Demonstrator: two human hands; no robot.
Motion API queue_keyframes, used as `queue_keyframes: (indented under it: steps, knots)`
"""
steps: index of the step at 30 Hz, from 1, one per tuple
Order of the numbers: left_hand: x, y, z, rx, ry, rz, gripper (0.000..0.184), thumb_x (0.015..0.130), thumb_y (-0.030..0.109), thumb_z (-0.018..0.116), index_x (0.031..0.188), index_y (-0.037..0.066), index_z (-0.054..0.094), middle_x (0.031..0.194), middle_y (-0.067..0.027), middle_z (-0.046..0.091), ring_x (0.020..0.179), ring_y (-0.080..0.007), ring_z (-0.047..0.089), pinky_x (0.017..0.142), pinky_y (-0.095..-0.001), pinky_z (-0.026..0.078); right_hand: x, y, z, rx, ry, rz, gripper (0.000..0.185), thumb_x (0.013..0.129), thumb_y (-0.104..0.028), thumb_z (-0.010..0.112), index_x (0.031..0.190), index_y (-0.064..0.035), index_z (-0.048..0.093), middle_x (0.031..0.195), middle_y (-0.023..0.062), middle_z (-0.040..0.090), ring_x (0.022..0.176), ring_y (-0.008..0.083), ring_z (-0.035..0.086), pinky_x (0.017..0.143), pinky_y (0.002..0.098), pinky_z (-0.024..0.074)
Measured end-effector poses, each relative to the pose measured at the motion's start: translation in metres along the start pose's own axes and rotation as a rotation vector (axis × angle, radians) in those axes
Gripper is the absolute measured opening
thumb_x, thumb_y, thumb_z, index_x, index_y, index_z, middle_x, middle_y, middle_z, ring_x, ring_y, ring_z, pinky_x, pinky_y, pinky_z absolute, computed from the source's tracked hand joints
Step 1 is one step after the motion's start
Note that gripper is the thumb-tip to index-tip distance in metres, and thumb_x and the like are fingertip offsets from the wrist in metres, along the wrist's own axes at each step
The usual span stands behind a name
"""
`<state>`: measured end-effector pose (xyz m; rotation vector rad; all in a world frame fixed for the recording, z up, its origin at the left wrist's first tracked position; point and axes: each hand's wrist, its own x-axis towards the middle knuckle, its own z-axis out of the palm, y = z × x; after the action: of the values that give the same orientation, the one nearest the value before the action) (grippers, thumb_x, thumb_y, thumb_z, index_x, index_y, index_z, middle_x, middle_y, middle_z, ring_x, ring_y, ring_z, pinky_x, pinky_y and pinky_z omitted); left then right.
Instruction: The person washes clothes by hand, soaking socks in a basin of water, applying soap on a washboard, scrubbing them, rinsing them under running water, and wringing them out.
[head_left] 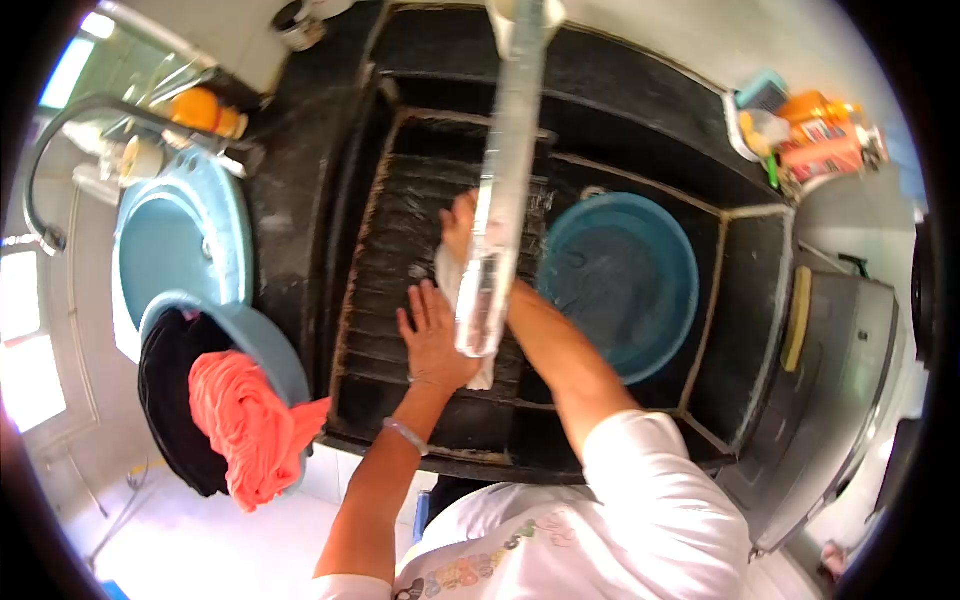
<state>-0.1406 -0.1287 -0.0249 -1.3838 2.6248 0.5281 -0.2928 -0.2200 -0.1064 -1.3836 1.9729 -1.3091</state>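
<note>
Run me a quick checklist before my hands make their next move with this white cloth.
1. White cloth on the ridged board: ok.
2. Left hand flat, fingers spread, beside the cloth: ok.
3. Right hand gripping the cloth: cannot tell, a clear strip covers part of it.
4. Water in the blue tub: ok.
5. Left wrist bare: not ok, a bracelet is on it.
6. Coral garment fully inside its bucket: not ok, it hangs over.

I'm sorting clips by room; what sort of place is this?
Probably a home laundry or wash area: a ridged black slab like a built-in washboard, a blue basin holding water beside it, and a tub of coral and black cloth.
</note>
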Motion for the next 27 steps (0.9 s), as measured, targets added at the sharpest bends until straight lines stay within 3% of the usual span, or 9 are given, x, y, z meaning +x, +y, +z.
queue_keyframes:
  steps: [2, 5, 10, 13, 14, 15, 21, 25, 27]
  knots:
    - [0.004, 0.002, -0.008, -0.091, -0.048, -0.018, 0.090, 0.079, 0.054, 0.051, 0.144, -0.003, 0.024, 0.151, -0.0270, 0.015, 0.141, -0.0422, 0.007, 0.109, -0.0595, 0.010, 0.001, 0.022, 0.024, 0.179, 0.141, 0.072, 0.024, 0.085, -0.026, 0.059, 0.086, -0.0026, 0.064, 0.100, 0.0127, 0.050, 0.097, 0.0270, 0.044, 0.082, 0.0428, 0.0355]
    - [0.005, 0.000, -0.007, -0.113, -0.091, -0.004, 0.082, 0.080, 0.050, 0.051, 0.146, 0.007, 0.027, 0.150, -0.0271, 0.016, 0.140, -0.0428, 0.009, 0.107, -0.0603, 0.013, -0.056, -0.065, -0.068, -0.360, 0.119, -0.076, 0.024, 0.080, -0.027, 0.063, 0.071, -0.0047, 0.067, 0.096, 0.0118, 0.052, 0.093, 0.0294, 0.046, 0.079, 0.0441, 0.0344]
    - [0.008, -0.012, 0.011, 0.052, 0.001, 0.069, 0.082, 0.080, 0.048, 0.053, 0.147, 0.009, 0.026, 0.151, -0.0266, 0.016, 0.141, -0.0417, 0.008, 0.106, -0.0605, 0.014, -0.072, -0.079, -0.065, 0.048, 0.032, -0.123, 0.016, 0.074, -0.017, 0.063, 0.065, -0.0037, 0.062, 0.079, 0.0094, 0.053, 0.082, 0.0300, 0.049, 0.067, 0.0426, 0.0396]
    - [0.003, 0.004, -0.003, -0.063, 0.310, 0.114, 0.078, 0.081, 0.046, 0.055, 0.141, 0.001, 0.035, 0.143, -0.0283, 0.031, 0.135, -0.0430, 0.025, 0.106, -0.0608, 0.015, 0.001, -0.062, -0.035, -0.293, 0.239, -0.108, 0.013, 0.075, -0.015, 0.063, 0.067, -0.0044, 0.062, 0.086, 0.0104, 0.052, 0.088, 0.0293, 0.048, 0.072, 0.0418, 0.0380]
    - [0.003, 0.015, -0.025, 0.055, 0.050, 0.045, 0.087, 0.081, 0.042, 0.054, 0.135, -0.018, 0.021, 0.143, -0.0350, 0.024, 0.136, -0.0483, 0.018, 0.106, -0.0609, 0.017, 0.006, -0.060, -0.032, -0.266, 0.185, -0.025, 0.016, 0.076, -0.018, 0.065, 0.067, -0.0055, 0.063, 0.093, 0.0097, 0.053, 0.092, 0.0284, 0.046, 0.078, 0.0427, 0.0348]
    - [0.002, 0.007, -0.009, 0.012, 0.296, 0.105, 0.073, 0.083, 0.047, 0.051, 0.139, 0.001, 0.039, 0.139, -0.0246, 0.040, 0.130, -0.0378, 0.036, 0.105, -0.0630, 0.017, 0.001, -0.055, -0.031, -0.349, 0.082, -0.057, 0.016, 0.076, -0.019, 0.066, 0.067, -0.0058, 0.064, 0.098, 0.0103, 0.055, 0.094, 0.0284, 0.047, 0.081, 0.0439, 0.0338]
    - [0.006, 0.002, -0.011, 0.226, -0.043, 0.080, 0.083, 0.081, 0.053, 0.051, 0.147, 0.010, 0.026, 0.150, -0.0271, 0.015, 0.141, -0.0414, 0.011, 0.106, -0.0605, 0.018, -0.118, -0.097, -0.099, -0.033, -0.052, -0.229, 0.019, 0.069, -0.023, 0.072, 0.061, -0.0092, 0.061, 0.082, 0.0048, 0.058, 0.084, 0.0259, 0.052, 0.070, 0.0387, 0.0407]
    - [0.007, 0.001, -0.003, -0.052, 0.075, 0.039, 0.082, 0.082, 0.056, 0.045, 0.147, 0.009, 0.027, 0.151, -0.0258, 0.015, 0.140, -0.0414, 0.010, 0.106, -0.0571, 0.013, -0.020, -0.060, -0.050, -0.202, -0.137, -0.002, 0.017, 0.076, -0.019, 0.061, 0.068, -0.0048, 0.065, 0.074, 0.0104, 0.058, 0.077, 0.0304, 0.054, 0.063, 0.0455, 0.0464]
    - [0.009, 0.004, -0.010, -0.053, 0.071, 0.009, 0.079, 0.083, 0.056, 0.042, 0.145, 0.009, 0.031, 0.151, -0.0257, 0.016, 0.140, -0.0420, 0.010, 0.106, -0.0581, 0.015, -0.006, -0.057, -0.030, -0.257, 0.016, -0.013, 0.020, 0.080, -0.024, 0.061, 0.074, -0.0064, 0.068, 0.085, 0.0082, 0.058, 0.089, 0.0276, 0.050, 0.077, 0.0440, 0.0380]
